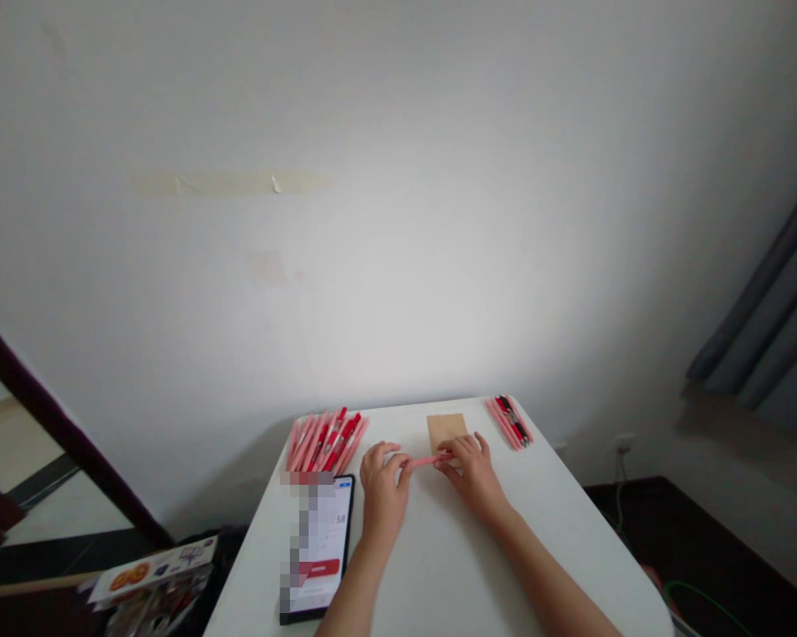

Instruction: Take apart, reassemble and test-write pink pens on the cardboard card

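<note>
A slim pink pen [424, 461] lies level between my two hands, low over the white table [438, 548]. My left hand [382, 491] pinches its left end between thumb and fingers. The fingertips of my right hand [471, 473] close on its right end and partly hide it. Just behind the right hand is a brown paper square [446, 426], its front part covered by the fingers. A pile of pink and red pens [325, 442] rests at the back left. At the back right lies a smaller row of pink, red and black pens [509, 422].
A phone [346, 531] with a lit screen lies on the table left of my left forearm. The wall [398, 265] rises behind the table's back edge. Left of the table stands a printed box [156, 571]; a grey curtain [762, 327] hangs at the right.
</note>
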Demonstrator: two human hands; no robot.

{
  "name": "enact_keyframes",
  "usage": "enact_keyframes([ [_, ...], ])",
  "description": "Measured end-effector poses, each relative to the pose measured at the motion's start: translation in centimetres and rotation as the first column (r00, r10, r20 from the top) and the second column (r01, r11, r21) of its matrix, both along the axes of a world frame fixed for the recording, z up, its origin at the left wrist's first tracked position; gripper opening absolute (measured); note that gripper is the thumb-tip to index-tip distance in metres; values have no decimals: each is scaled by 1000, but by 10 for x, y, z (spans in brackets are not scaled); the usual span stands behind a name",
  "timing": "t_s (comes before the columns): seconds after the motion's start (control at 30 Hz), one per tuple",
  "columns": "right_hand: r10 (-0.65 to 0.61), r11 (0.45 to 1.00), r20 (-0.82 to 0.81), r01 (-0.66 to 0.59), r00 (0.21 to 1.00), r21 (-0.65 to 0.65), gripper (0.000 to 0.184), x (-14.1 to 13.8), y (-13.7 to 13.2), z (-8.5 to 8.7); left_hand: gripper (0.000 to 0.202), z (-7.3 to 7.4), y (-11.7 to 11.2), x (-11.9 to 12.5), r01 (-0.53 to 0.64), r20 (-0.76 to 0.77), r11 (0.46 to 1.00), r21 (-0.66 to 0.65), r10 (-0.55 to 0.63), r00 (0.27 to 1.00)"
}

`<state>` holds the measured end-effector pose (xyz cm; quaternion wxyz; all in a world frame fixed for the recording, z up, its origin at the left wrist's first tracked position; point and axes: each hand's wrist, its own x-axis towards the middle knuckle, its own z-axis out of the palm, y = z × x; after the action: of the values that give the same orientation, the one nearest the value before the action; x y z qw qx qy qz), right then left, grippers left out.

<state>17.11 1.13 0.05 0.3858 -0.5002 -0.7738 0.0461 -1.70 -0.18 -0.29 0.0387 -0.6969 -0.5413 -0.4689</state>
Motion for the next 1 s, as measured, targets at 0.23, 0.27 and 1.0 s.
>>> enact_keyframes([
  [0.23,-3,1000,19,4,1000,-4,8,-1,-3,4,10,-1,2,-1,3,8,1000,3,-3,1000],
  [0.27,-7,1000,21,7,1000,-4,8,-1,-3,4,9,-1,2,-1,6,11,1000,5,-6,1000],
  [1.0,21,1000,23,-21,999,-20,16,1,-1,0,12,1,0,-2,26,87,999,-33,-23,996],
])
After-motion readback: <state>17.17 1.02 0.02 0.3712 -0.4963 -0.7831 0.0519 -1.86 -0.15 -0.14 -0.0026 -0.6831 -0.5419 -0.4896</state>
